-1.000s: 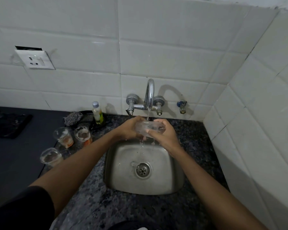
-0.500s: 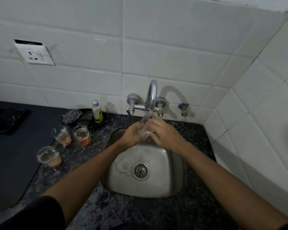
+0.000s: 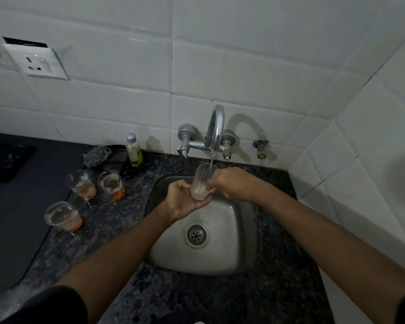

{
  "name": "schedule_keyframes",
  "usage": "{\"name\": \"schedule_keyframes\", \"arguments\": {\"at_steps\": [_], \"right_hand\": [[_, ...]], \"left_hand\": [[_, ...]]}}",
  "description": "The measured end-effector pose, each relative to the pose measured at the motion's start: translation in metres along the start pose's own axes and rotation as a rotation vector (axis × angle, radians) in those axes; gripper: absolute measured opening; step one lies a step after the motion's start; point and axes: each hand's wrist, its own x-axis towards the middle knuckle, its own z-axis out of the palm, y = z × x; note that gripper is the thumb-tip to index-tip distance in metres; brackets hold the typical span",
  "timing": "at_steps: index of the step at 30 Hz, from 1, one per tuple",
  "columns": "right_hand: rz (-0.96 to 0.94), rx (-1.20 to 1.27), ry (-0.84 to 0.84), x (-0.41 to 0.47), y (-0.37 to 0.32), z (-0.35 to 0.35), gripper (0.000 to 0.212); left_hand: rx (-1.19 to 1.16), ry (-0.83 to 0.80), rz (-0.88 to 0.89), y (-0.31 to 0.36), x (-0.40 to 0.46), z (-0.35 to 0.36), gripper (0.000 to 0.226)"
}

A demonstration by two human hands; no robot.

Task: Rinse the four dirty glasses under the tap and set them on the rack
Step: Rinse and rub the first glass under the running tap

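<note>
Taking the sink [image 3: 232,258] as the landmark: well to its left on the speckled stone counter [image 3: 131,298] stand three dirty glasses, one nearest the viewer [image 3: 62,216] and two behind it [image 3: 81,184] [image 3: 111,185], each clear, tapered and filmed with an orange residue at the base (no rack shows anywhere in view). Behind the sink's left corner sit a grey scrubber [image 3: 96,155] and a small soap bottle [image 3: 133,149].

Over the sink's back edge, the left hand [image 3: 185,201] cups the base of the fourth glass [image 3: 201,182] from below, fingers curled under it. This glass is ribbed and transparent, its long axis tilted, mouth up and back toward the chrome tap [image 3: 214,129], whose thin stream falls into the rim. The right hand [image 3: 234,183] grips the glass's side from the right, fingers wrapped round it. Both hands touch it; the left carries its weight, so my guess is the right is freer to turn it.
</note>
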Motion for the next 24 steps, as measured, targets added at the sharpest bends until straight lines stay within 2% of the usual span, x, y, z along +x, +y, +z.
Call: {"name": "schedule_keyframes", "arguments": {"at_steps": [3, 6, 9, 11, 13, 16, 19, 21, 24], "right_hand": [[-0.033, -0.084, -0.035, 0.005, -0.001, 0.002, 0.015], [-0.020, -0.070, -0.025, 0.006, 0.001, 0.007, 0.026], [0.128, 0.019, -0.010, 0.012, -0.002, 0.024, 0.027], [0.265, 0.169, -0.027, 0.022, -0.006, 0.033, 0.032], [0.313, 0.215, -0.063, 0.033, -0.007, 0.035, 0.029], [0.217, 0.124, -0.143, 0.040, -0.005, 0.031, 0.022], [0.100, -0.045, -0.187, 0.038, 0.003, 0.032, 0.025], [0.006, -0.165, -0.103, 0.039, 0.006, 0.038, 0.027], [0.113, -0.124, -0.062, 0.042, 0.000, 0.045, 0.035]], "left_hand": [[-0.105, 0.039, -0.001, -0.008, 0.011, 0.008, 0.063], [-0.074, 0.080, 0.075, -0.005, 0.021, 0.021, 0.054], [-0.027, 0.132, 0.167, 0.004, 0.028, 0.031, 0.036], [-0.006, 0.177, 0.179, 0.007, 0.033, 0.036, 0.043], [-0.024, 0.215, 0.162, 0.005, 0.036, 0.038, 0.045], [-0.022, 0.220, 0.125, 0.003, 0.038, 0.034, 0.032], [-0.011, 0.249, 0.071, 0.007, 0.038, 0.030, 0.048], [-0.011, 0.304, 0.035, 0.012, 0.039, 0.027, 0.052], [0.012, 0.334, 0.064, 0.018, 0.039, 0.029, 0.058]]}}
